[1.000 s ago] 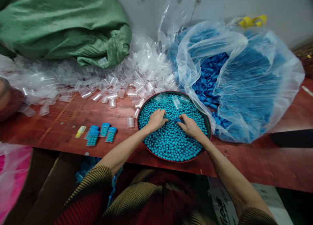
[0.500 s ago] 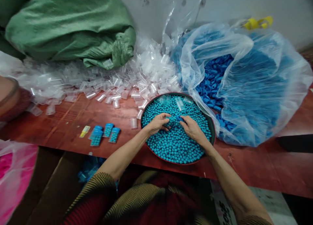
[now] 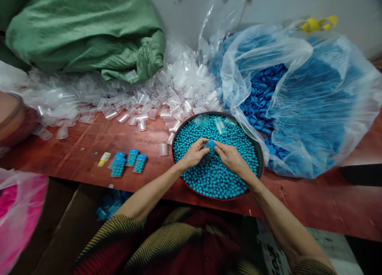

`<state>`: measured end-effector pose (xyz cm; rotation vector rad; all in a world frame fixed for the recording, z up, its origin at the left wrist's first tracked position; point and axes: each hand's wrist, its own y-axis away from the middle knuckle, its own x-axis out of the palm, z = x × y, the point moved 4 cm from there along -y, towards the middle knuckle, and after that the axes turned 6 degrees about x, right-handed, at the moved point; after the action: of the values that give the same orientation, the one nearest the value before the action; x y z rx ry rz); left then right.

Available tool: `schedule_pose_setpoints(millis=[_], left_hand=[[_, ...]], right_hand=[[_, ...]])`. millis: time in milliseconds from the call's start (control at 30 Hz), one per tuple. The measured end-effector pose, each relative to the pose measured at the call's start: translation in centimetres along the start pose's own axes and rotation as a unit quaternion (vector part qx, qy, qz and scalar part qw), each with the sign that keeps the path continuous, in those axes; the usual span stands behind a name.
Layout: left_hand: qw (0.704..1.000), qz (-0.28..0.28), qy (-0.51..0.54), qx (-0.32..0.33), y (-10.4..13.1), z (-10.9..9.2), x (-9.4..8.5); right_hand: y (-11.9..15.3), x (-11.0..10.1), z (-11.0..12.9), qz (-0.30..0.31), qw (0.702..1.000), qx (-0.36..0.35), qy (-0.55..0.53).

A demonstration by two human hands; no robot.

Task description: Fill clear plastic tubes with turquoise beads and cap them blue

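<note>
Above a round basin (image 3: 260,163) full of small teal balls (image 3: 215,179), my two hands meet at one small container. My left hand (image 3: 194,153) is closed on the clear plastic container, whose body is mostly hidden by the fingers. A blue cap (image 3: 211,144) shows at its top, and my right hand (image 3: 230,155) pinches this cap. The cap touches the container; whether it is fully seated I cannot tell. A few clear containers (image 3: 220,125) lie on the balls at the basin's far side.
Loose clear containers (image 3: 143,104) are heaped along the wall beside a green sack (image 3: 89,32). Filled blue-capped containers (image 3: 118,166) and a yellow piece (image 3: 104,159) lie left on the red table (image 3: 74,147). Right stands a plastic bag (image 3: 313,108) of blue caps (image 3: 261,96).
My right hand has moved left with the blue cap, from beside the container onto its top. My left hand has barely shifted.
</note>
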<state>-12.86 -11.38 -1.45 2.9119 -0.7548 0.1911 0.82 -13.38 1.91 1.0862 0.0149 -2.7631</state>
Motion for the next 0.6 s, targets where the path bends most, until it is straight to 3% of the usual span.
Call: schedule_pose_setpoints(millis=[300,500,600], left_hand=[[0.999,-0.051,-0.013,-0.008,1.9,-0.2,1.0],[0.996,-0.085,-0.009,-0.009,2.4,-0.3,1.5],[0.998,-0.06,-0.008,-0.012,2.5,-0.2,1.9]], right_hand=[[1.3,0.1,0.6,0.043,0.985,-0.053,0.157],[1.5,-0.4,0.9,0.055,0.992,-0.08,0.084],[1.5,-0.9,0.9,0.077,0.993,-0.074,0.057]])
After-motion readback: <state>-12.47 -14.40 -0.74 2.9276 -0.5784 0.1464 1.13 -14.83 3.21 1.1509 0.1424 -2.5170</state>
